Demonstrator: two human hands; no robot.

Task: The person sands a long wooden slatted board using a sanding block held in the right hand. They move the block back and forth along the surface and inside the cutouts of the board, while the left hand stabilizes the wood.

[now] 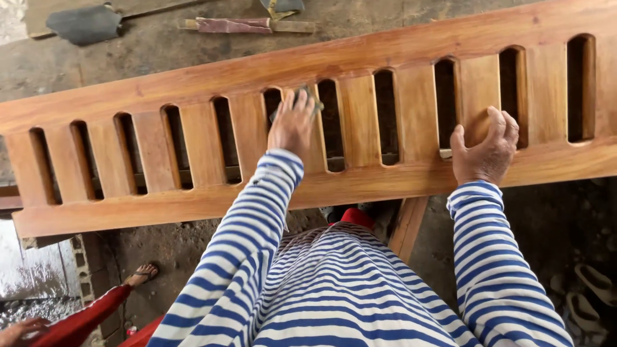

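On a slat near the middle of the long slatted wooden panel (360,58), the left hand (292,125) lies flat with its fingers (297,103) pressed close together, bearing down on a small grey-green piece of sandpaper (311,97), of which only the far edge shows beyond the fingertips. Further along toward the right, the right hand (485,148) rests on another slat, thumb set apart at the edge of a slot and the remaining fingers curled loosely over the wood; it holds nothing. Both arms wear blue-and-white striped sleeves (495,270). The panel is reddish-brown, with a row of upright rounded slots between flat slats, and runs at a slant across the view from lower left to upper right, its near rail just beyond the person's body. A wooden leg (408,225) shows beneath the near rail. Beyond the panel, on the grey floor (160,38), lie a flat dark scrap (83,24) and a stick wrapped in reddish sandpaper (247,26). At lower left, another person's sandalled foot (143,275) and red sleeve (80,321) are visible.
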